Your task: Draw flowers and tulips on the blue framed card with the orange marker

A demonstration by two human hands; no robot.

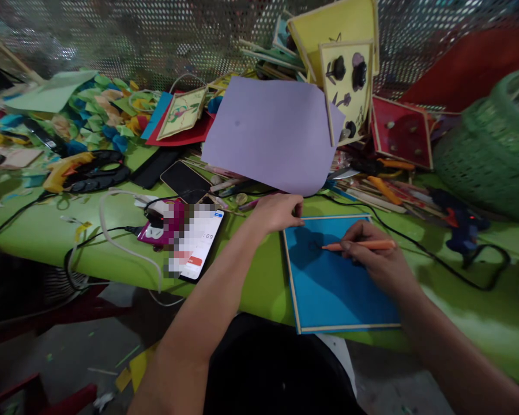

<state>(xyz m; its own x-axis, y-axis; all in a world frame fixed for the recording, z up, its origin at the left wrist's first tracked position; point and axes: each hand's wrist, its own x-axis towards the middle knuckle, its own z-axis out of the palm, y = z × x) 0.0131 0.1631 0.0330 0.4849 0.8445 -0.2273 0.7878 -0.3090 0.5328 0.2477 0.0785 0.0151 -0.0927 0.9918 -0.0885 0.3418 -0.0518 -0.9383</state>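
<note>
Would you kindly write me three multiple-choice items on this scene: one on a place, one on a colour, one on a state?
1. Where is the left hand?
A. on the blue card's top-left corner
B. on the phone
C. in the green basket

2. What colour is the pen?
A. black
B. orange
C. white

3. What is the right hand doing?
A. lying open and empty
B. gripping the pen, tip on the blue card
C. lifting the purple sheet

Answers: 1 A, its fingers rest at that corner; 2 B, the barrel is orange; 3 B, fingers close round the pen over the card.
</note>
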